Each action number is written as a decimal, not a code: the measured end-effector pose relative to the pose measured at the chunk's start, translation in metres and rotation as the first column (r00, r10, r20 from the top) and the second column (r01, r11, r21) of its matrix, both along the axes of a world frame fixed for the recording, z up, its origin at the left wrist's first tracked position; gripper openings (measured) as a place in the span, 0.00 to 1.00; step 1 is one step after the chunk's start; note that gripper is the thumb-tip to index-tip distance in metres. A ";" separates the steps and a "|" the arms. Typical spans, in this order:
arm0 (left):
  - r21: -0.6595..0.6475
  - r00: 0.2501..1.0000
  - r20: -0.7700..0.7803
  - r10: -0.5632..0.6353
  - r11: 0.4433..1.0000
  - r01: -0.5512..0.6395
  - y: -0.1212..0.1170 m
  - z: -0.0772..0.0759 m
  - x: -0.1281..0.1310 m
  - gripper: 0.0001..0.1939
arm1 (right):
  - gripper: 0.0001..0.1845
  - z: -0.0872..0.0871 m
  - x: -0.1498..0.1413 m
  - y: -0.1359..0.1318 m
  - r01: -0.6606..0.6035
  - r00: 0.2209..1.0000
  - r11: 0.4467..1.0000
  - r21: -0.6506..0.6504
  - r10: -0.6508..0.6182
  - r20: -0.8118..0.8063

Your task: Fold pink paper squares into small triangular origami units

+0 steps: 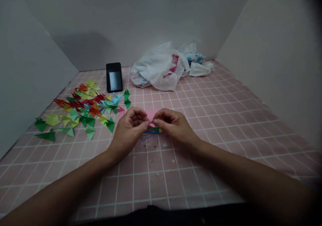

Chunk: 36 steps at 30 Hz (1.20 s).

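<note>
Dark cloth (176, 216) edges the view at six o'clock. Beyond it, tiny pale scraps (165, 145) dot the pink, white-gridded surface (226, 135). At the clock's centre, the left hand (132, 125) and the right hand (174, 125) nearly meet, thumbs and fingertips pinched on a small pink paper piece (152, 123), largely hidden between them. Flat coloured paper sheets (154, 130) lie beneath. Uneven pulling by the two pinches could crease or tear the thin paper; a sideways sweep of the left hand could scatter the multicoloured folded-paper birds (87, 120), spread from nine to nearly eleven. A black rectangular device (114, 78) stands at eleven, a crumpled white plastic bag with red print (158, 68) at twelve, a smaller blue-patterned bundle (195, 57) at one.
</note>
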<state>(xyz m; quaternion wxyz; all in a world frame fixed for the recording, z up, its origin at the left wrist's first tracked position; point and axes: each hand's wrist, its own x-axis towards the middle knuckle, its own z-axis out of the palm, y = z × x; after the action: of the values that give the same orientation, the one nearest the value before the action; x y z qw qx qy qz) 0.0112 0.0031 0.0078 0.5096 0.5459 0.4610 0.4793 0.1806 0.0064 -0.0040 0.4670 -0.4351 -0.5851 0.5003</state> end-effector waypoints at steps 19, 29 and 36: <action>0.135 0.991 -0.132 0.034 0.991 -0.016 0.001 -0.002 -0.002 0.06 | 0.04 -0.001 0.001 -0.003 -0.039 0.980 0.972 0.233 -0.008 0.200; 0.086 0.994 -0.070 0.079 0.994 -0.072 -0.002 0.000 0.000 0.07 | 0.02 0.000 0.000 -0.009 -0.110 0.911 0.880 0.463 -0.097 0.401; 0.077 0.996 -0.049 0.077 0.994 -0.073 -0.004 -0.004 0.003 0.07 | 0.06 -0.001 -0.004 -0.011 0.039 0.957 0.959 0.281 -0.117 0.266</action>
<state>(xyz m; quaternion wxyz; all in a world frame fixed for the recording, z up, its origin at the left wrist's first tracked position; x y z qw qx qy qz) 0.0137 -0.0011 0.0038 0.4582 0.5593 0.4761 0.5006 0.1764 -0.0044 -0.0046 0.4545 -0.4558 -0.6908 0.3295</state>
